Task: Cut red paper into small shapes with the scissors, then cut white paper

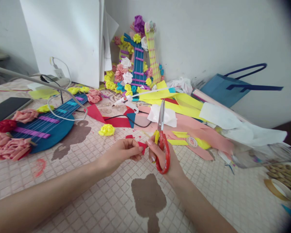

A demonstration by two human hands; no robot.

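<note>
Your left hand (pixel 131 150) pinches the red scrap (pixel 143 146), likely light, soft and easily creased, best held by its edges; your right hand (pixel 158 150) grasps the scissors (pixel 163 137).

From where I stand, the scissors (pixel 163 137) have glossy, hard-looking red plastic handles and smooth, shiny metal blades (pixel 161 116), while the red scrap (pixel 142 148) beside them looks matt and soft, like crepe paper or thin cloth. The yellow rosette (pixel 107 130) is crinkled and dull, the blue guitar shape (pixel 59 133) flat and matt, and the glue gun (pixel 121 101) smooth white plastic. Over there the white panel (pixel 63 38) has a faint sheen, the clear bag (pixel 264 153) is wrinkled, glossy plastic, and the surface (pixel 99 200) wears a grid-patterned covering with rough-edged, matt brown patches (pixel 149 195)
</note>
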